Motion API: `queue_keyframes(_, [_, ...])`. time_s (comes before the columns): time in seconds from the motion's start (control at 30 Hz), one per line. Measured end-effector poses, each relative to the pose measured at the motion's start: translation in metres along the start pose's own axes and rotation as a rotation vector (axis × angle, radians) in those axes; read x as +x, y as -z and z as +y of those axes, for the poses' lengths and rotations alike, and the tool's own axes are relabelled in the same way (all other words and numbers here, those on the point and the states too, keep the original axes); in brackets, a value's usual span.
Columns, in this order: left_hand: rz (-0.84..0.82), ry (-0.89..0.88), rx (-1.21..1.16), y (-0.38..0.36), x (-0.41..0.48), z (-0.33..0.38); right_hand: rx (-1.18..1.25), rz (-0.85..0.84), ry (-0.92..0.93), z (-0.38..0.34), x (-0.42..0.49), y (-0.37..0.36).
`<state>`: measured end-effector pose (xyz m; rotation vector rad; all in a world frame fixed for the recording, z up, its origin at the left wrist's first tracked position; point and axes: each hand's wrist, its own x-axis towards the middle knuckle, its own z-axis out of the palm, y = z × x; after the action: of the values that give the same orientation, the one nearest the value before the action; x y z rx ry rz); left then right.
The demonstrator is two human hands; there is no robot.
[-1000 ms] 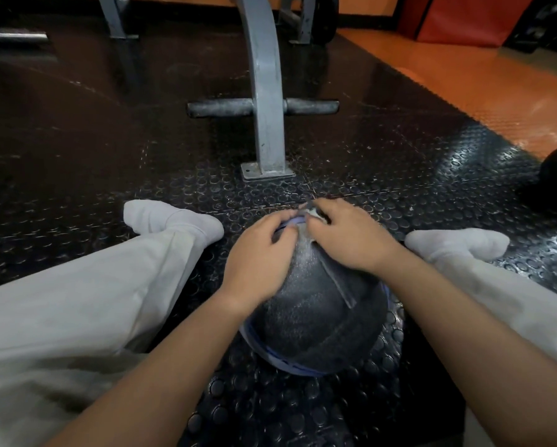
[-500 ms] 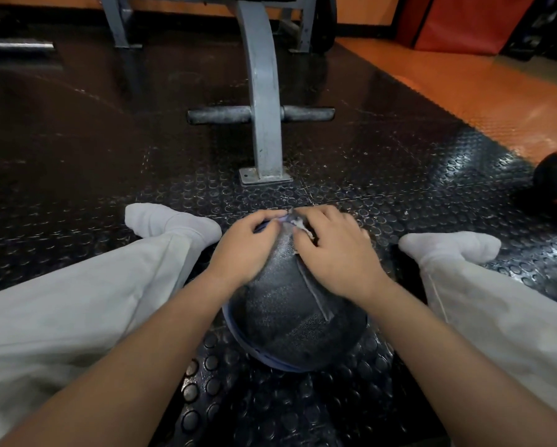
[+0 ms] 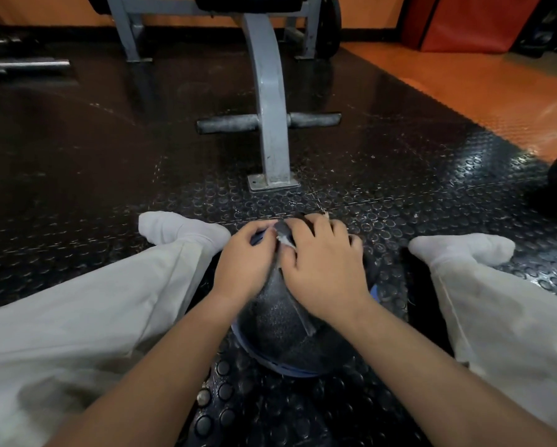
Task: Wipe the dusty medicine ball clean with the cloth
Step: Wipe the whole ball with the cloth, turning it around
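Fingers of the right hand [image 3: 325, 272] curl over the cloth [image 3: 283, 236] and pinch it against the far top of the ball [image 3: 280, 321]. Left hand [image 3: 244, 262] fingers curl round the ball just beside them, their tips touching the cloth's edge. The ball rests on the mat [image 3: 399, 188], toward its near side, between the legs [image 3: 109, 317]. Its near face looks dusty grey. To wipe well, brace the ball with the left hand, press the cloth flat and draw it toward the body in overlapping strokes. Then roll the ball to reach its hidden sides.

Bare hands [image 3: 244, 262], pale trousers [image 3: 77, 333], perhaps beige, white socks [image 3: 180, 230]
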<state>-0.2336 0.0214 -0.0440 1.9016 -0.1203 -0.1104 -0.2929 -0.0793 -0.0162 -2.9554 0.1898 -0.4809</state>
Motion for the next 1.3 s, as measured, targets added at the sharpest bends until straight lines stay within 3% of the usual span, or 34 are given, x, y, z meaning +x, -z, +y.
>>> queue_keyframes(0.07, [0.007, -0.023, 0.001, 0.000, -0.005, -0.003, 0.071, -0.152, 0.004, 0.012, 0.013, 0.005])
queue_keyframes(0.23, [0.075, 0.013, 0.010, -0.011, -0.015, 0.000, 0.400, -0.538, -0.200, 0.049, 0.081, -0.009])
queue_keyframes(0.33, [0.059, 0.055, 0.064, -0.014, -0.007, 0.011, 0.364, -0.437, -0.211, 0.048, 0.074, -0.010])
queue_keyframes(0.47, [-0.050, 0.116, 0.197, -0.012, 0.011, 0.018, 0.335, -0.158, 0.042, 0.040, 0.020, 0.005])
queue_keyframes(0.57, [-0.116, 0.050, 0.268, -0.014, 0.006, 0.018, 0.471, -0.118, 0.089, 0.053, 0.006, 0.006])
queue_keyframes(0.7, [-0.125, -0.098, 0.297, -0.020, -0.011, 0.020, 0.726, -0.266, 0.026, 0.070, 0.030, 0.007])
queue_keyframes(0.83, [-0.118, -0.115, 0.280, -0.021, -0.021, 0.018, 0.707, -0.444, -0.019, 0.064, 0.057, 0.005])
queue_keyframes(1.03, [-0.200, 0.001, 0.344, -0.010, -0.002, 0.013, 0.751, -0.392, 0.071, 0.069, 0.037, 0.008])
queue_keyframes(1.2, [-0.296, 0.101, 0.423, -0.006, 0.013, 0.022, 0.908, -0.364, 0.038, 0.090, 0.018, 0.020])
queue_keyframes(1.3, [-0.363, 0.062, 0.492, -0.014, 0.015, 0.031, 0.899, -0.383, -0.009, 0.092, 0.018, 0.020])
